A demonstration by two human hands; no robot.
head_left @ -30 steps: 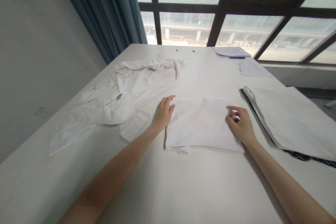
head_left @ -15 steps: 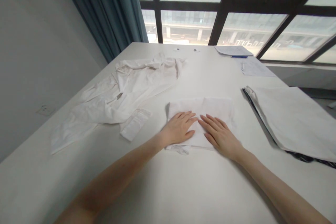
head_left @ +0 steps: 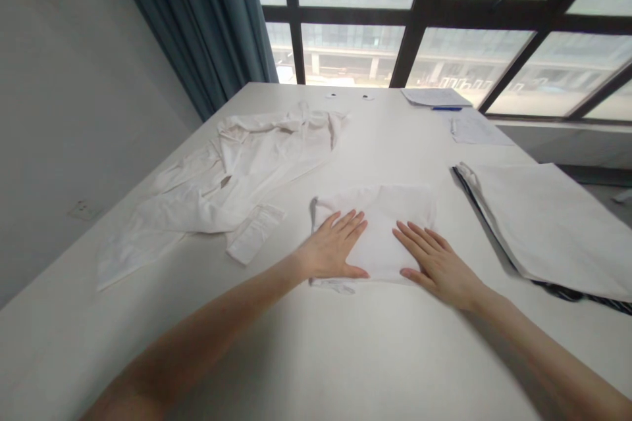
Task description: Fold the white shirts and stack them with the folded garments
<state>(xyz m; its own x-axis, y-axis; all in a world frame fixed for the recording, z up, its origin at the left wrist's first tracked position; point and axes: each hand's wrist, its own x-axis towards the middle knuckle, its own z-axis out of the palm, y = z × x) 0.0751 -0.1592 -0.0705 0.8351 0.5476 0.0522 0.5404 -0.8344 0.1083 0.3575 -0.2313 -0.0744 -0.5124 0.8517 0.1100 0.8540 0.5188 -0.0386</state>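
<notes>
A folded white garment point(head_left: 382, 237) lies on the white table in front of me; its exact kind cannot be made out. Flat on its left part rests my left hand point(head_left: 336, 247), fingers spread and thumb pointing right. My right hand point(head_left: 434, 260) lies on the garment's right part, also open, its fingers pointing up and left. A stretch of cloth shows between the two hands. At the lower left a small crumpled bit of the cloth point(head_left: 333, 285) sticks out.
On the left a rumpled white shirt point(head_left: 257, 158) is spread over the table point(head_left: 296, 355). To the right lies a stack of folded white and dark cloth point(head_left: 553, 230). Papers point(head_left: 437, 97) and a blue pen point(head_left: 447, 108) lie at the back right, near the window.
My hands have moved apart on the folded garment, the right one outward to the right. More of the cloth's middle shows, and it looks flatter.
</notes>
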